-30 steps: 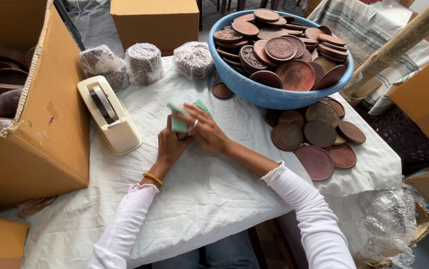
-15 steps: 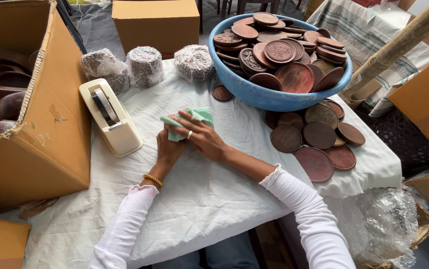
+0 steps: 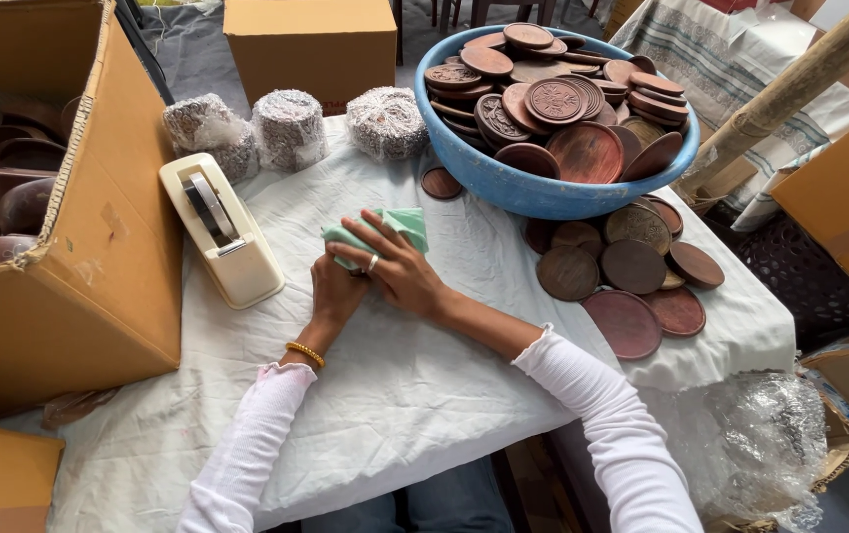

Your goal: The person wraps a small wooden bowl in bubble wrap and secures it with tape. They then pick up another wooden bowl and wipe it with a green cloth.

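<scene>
Green-wrapped bundle (image 3: 390, 232) on white tablecloth (image 3: 424, 395)

Pale green wrapped piece (image 3: 390, 229), cream tape dispenser (image 3: 222, 230), white tablecloth (image 3: 414, 395), blue bowl (image 3: 543, 188) of dark reddish-brown carved discs (image 3: 554, 99), grey-speckled wrapped rolls (image 3: 289, 128), tan cardboard box (image 3: 99, 247), white sleeves (image 3: 622, 434), gold bangle (image 3: 305, 352), and striped grey-and-white cloth (image 3: 730, 59).
</scene>
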